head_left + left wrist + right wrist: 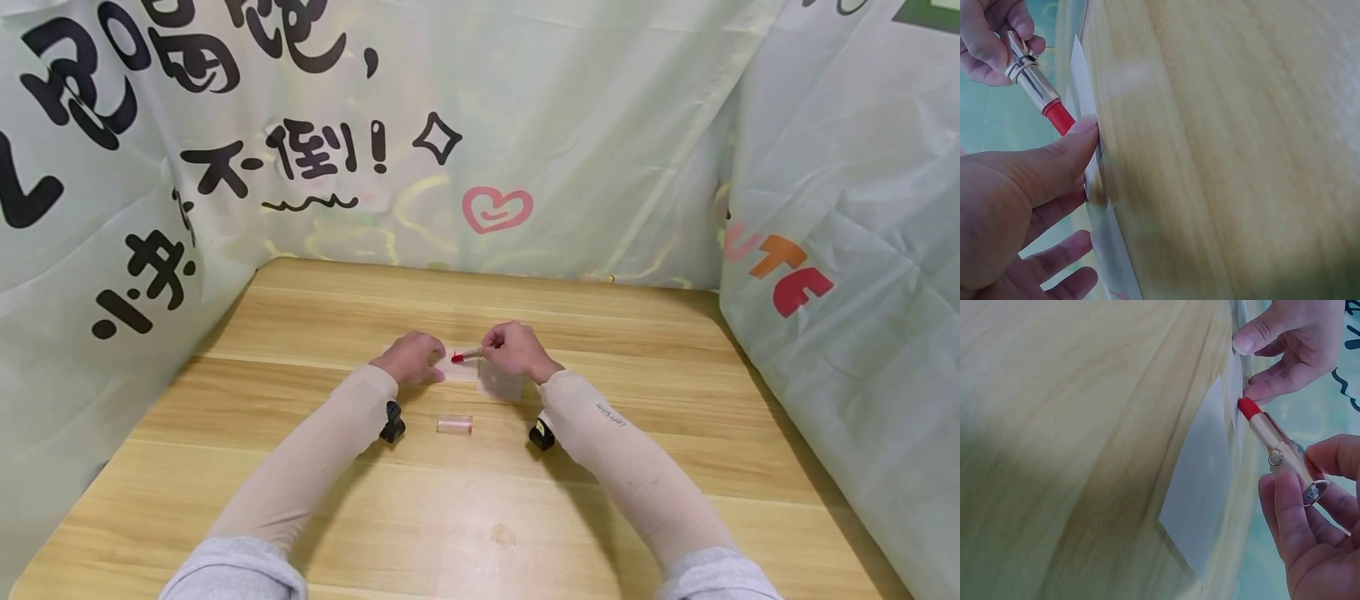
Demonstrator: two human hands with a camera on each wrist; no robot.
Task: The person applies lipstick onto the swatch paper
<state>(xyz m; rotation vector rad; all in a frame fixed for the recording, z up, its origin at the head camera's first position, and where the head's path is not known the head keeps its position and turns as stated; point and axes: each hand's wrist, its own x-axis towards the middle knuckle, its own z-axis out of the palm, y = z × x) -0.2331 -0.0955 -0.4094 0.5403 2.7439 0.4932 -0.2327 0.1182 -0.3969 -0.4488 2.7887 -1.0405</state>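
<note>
Between thumb and fingertips, my right hand (pixel 517 350) pinches a lipstick (pixel 1275 447) with a metallic body and a bullet of red colour. The red tip points left and meets a white sheet of paper (pixel 462 373) on the table. My left hand (pixel 413 357) rests at that sheet's left side, thumb and fingers spread, with the thumb tip on the paper close to the lipstick in the left wrist view. Faint red lines show on paper (pixel 1119 265) low in that view. A second white sheet (pixel 1200 487) lies under and in front of the right hand.
Nearer to me on the wooden table (pixel 420 517) lies a small clear pinkish tube (pixel 454 425). Fabric curtains (pixel 600 150) with lettering and drawings stand around the back and sides. Black wrist cameras (pixel 542 434) hang under both forearms.
</note>
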